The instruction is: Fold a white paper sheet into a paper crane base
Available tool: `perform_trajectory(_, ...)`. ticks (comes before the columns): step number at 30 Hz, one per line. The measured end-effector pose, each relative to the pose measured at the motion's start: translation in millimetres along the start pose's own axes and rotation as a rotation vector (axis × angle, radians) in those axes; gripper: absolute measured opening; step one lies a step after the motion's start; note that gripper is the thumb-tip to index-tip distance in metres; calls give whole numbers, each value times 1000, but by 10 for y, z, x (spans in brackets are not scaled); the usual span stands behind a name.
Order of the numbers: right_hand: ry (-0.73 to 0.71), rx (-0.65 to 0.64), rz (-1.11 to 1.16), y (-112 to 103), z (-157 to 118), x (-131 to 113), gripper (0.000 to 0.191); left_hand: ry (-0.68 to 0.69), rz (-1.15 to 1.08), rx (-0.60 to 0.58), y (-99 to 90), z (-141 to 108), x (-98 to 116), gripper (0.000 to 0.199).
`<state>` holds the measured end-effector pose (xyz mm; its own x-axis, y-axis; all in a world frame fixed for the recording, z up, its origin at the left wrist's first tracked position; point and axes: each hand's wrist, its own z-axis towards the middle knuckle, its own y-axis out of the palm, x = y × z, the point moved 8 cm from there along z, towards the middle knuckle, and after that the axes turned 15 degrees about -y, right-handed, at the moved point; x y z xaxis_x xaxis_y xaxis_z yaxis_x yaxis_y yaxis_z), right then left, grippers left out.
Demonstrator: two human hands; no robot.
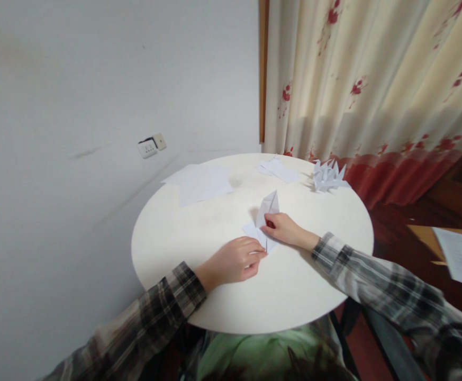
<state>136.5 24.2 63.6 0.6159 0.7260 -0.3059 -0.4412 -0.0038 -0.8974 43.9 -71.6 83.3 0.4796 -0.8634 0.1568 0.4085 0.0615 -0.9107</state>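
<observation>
A partly folded sheet of white paper (268, 205) is on the table, with one pointed flap standing up and its lower part lying flat. My right hand (288, 229) is closed on this folded paper from the right, thumb and fingers at the base of the raised flap. From the left, my left hand (234, 262) has its fingers drawn together, with the fingertips at the paper's lower corner. The fingers cover part of the lower folds.
The round white table (167, 238) stands against a wall. Large white sheets (205, 182) lie at its back left, smaller paper pieces (280, 170) at the back, and a cluster of pointed folded paper shapes (326, 177) at the back right. A patterned curtain (358, 79) hangs behind.
</observation>
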Motion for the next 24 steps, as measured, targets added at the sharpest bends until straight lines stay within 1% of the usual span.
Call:
perform_trajectory(4, -2, 13, 12, -13, -1, 0, 14, 5, -35, 8, -15, -5, 29, 26)
perform_trajectory(8, -17, 28, 21, -21, -5, -9, 14, 3, -90, 55, -75, -9, 47, 22)
perform_trajectory(11, -17, 28, 8, -18, -6, -2, 15, -55, -107, 117, -138, -2, 1, 15)
perform_trajectory(13, -14, 32, 2, -17, -5, 7, 15, -121, -97, 144, -157, 9, -59, 17)
perform_trajectory(15, -15, 31, 14, -8, -2, 11, 15, -171, -83, 122, -127, 24, -109, 23)
perform_trajectory(18, -8, 31, 41, 1, -2, 19, 14, -182, -41, 30, -13, 39, -138, 33)
perform_trajectory(21, -2, 39, 83, -7, -6, 24, 14, -174, 3, -37, 77, 36, -147, 33)
perform_trajectory(24, -17, 50, 170, -24, -6, 22, 18, -171, 9, -70, 107, 27, -145, 35)
